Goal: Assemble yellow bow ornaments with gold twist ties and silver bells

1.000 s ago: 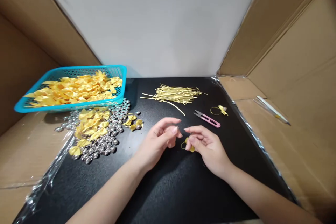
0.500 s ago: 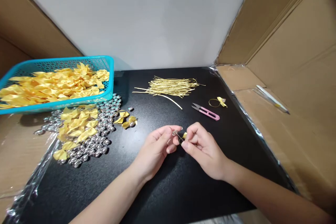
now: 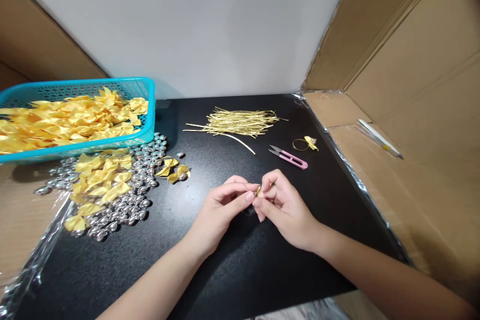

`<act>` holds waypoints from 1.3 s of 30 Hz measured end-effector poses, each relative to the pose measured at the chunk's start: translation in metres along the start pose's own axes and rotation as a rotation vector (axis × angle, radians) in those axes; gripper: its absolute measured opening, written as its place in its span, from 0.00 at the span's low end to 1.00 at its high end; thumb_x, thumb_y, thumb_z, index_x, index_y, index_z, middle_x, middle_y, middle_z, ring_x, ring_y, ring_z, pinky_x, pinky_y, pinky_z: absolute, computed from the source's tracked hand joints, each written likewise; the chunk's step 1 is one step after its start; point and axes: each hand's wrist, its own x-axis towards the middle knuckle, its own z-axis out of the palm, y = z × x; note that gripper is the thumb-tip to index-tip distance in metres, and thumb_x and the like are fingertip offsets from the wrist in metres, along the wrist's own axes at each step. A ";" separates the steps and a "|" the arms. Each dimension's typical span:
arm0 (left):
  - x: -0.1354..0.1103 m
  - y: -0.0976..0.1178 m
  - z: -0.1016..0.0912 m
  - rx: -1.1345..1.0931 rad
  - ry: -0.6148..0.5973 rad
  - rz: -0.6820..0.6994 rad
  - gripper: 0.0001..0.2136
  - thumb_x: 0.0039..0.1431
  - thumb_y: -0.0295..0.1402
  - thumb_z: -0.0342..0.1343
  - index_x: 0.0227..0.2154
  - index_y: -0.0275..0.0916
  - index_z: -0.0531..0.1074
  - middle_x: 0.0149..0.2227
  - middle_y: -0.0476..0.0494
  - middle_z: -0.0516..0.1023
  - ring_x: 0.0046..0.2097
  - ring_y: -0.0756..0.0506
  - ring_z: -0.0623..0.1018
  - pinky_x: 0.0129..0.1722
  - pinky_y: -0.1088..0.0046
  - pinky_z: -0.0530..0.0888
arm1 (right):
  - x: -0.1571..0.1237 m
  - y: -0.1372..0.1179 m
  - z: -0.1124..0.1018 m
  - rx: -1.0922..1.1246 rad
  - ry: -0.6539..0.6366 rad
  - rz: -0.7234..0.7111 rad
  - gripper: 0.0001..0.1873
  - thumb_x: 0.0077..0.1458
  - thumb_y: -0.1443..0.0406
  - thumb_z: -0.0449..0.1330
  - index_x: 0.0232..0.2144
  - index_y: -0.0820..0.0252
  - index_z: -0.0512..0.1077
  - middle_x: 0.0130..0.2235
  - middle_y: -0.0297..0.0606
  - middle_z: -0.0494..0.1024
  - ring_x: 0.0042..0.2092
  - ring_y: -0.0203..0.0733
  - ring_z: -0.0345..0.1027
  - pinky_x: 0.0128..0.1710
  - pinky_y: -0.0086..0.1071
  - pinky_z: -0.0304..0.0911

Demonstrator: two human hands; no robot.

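My left hand (image 3: 221,207) and my right hand (image 3: 283,207) meet over the middle of the black table (image 3: 240,265). Both pinch one small piece (image 3: 257,190) between their fingertips: a yellow bow on a gold cord; most of it is hidden by the fingers. A bundle of gold cords (image 3: 238,122) lies behind the hands. Pink thread snips (image 3: 288,156) lie to the right of it. A finished bow on a gold loop (image 3: 305,143) rests beside the snips.
A blue basket (image 3: 148,110) full of yellow bows stands at the back left. In front of it, loose yellow bows (image 3: 99,180) lie on a heap of silver bells (image 3: 138,180). Cardboard walls (image 3: 412,85) close in both sides; a white pen (image 3: 378,138) lies on the right flap.
My hands have come together, fingertips now touching around the small piece. The yellow bow seen under my right hand is now drawn into the pinch. My view has shifted slightly right.
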 end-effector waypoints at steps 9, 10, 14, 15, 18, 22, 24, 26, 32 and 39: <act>0.002 0.002 0.001 0.090 0.159 0.071 0.03 0.55 0.35 0.65 0.30 0.43 0.81 0.28 0.52 0.81 0.31 0.53 0.76 0.33 0.80 0.71 | 0.005 -0.006 0.001 -0.032 0.047 0.084 0.20 0.48 0.69 0.67 0.40 0.54 0.63 0.27 0.24 0.66 0.26 0.29 0.56 0.25 0.24 0.53; 0.002 0.004 0.000 0.142 0.167 0.106 0.03 0.56 0.34 0.64 0.31 0.43 0.81 0.28 0.52 0.81 0.31 0.52 0.77 0.34 0.79 0.72 | 0.005 -0.005 0.001 -0.044 0.061 0.076 0.19 0.48 0.69 0.67 0.40 0.54 0.64 0.28 0.25 0.67 0.26 0.29 0.56 0.25 0.25 0.54; -0.002 0.011 -0.002 0.411 0.178 0.303 0.03 0.59 0.31 0.61 0.34 0.44 0.79 0.38 0.49 0.84 0.40 0.48 0.80 0.43 0.73 0.73 | 0.007 -0.004 -0.003 -0.108 0.088 0.046 0.10 0.52 0.66 0.64 0.37 0.57 0.69 0.28 0.28 0.69 0.26 0.31 0.58 0.26 0.27 0.55; -0.003 0.012 -0.003 0.464 0.180 0.362 0.03 0.59 0.31 0.60 0.34 0.44 0.79 0.41 0.48 0.83 0.44 0.47 0.80 0.46 0.72 0.73 | 0.008 -0.004 -0.005 -0.130 0.083 0.047 0.07 0.53 0.65 0.63 0.35 0.58 0.70 0.28 0.29 0.70 0.26 0.31 0.58 0.25 0.28 0.55; -0.003 0.017 -0.006 0.524 0.191 0.506 0.04 0.60 0.28 0.59 0.34 0.43 0.78 0.41 0.47 0.83 0.44 0.47 0.79 0.46 0.70 0.73 | 0.012 -0.010 -0.011 -0.233 0.056 0.055 0.04 0.54 0.64 0.62 0.32 0.60 0.73 0.26 0.30 0.70 0.25 0.31 0.57 0.25 0.29 0.53; -0.004 0.026 -0.007 0.525 0.210 0.648 0.05 0.59 0.26 0.59 0.34 0.43 0.78 0.32 0.50 0.82 0.35 0.49 0.79 0.37 0.73 0.75 | 0.016 -0.022 -0.019 -0.352 -0.026 0.056 0.02 0.53 0.67 0.62 0.30 0.61 0.73 0.26 0.31 0.70 0.27 0.33 0.60 0.27 0.29 0.56; -0.005 0.030 -0.007 0.535 0.220 0.699 0.06 0.59 0.25 0.59 0.33 0.42 0.77 0.31 0.50 0.82 0.35 0.49 0.79 0.37 0.74 0.75 | 0.016 -0.026 -0.023 -0.365 -0.057 0.041 0.02 0.54 0.67 0.61 0.30 0.61 0.72 0.28 0.32 0.72 0.29 0.35 0.64 0.31 0.30 0.60; -0.005 0.033 -0.006 0.529 0.232 0.712 0.05 0.59 0.25 0.59 0.32 0.42 0.77 0.31 0.50 0.82 0.35 0.49 0.79 0.36 0.74 0.75 | 0.016 -0.028 -0.026 -0.413 -0.071 -0.014 0.02 0.54 0.68 0.61 0.30 0.60 0.72 0.30 0.34 0.74 0.33 0.37 0.67 0.36 0.33 0.63; -0.005 0.040 0.000 0.482 0.270 0.681 0.04 0.59 0.27 0.59 0.32 0.42 0.77 0.31 0.50 0.82 0.34 0.49 0.79 0.36 0.74 0.75 | 0.017 -0.027 -0.029 -0.515 -0.124 -0.185 0.03 0.56 0.67 0.62 0.30 0.58 0.72 0.38 0.38 0.74 0.45 0.43 0.68 0.50 0.42 0.60; -0.006 0.046 0.001 0.448 0.384 0.714 0.03 0.59 0.32 0.60 0.30 0.42 0.76 0.31 0.50 0.80 0.33 0.49 0.78 0.34 0.73 0.75 | 0.019 -0.022 -0.028 -0.423 -0.100 -0.088 0.04 0.56 0.68 0.62 0.29 0.58 0.73 0.42 0.40 0.74 0.46 0.43 0.69 0.52 0.43 0.60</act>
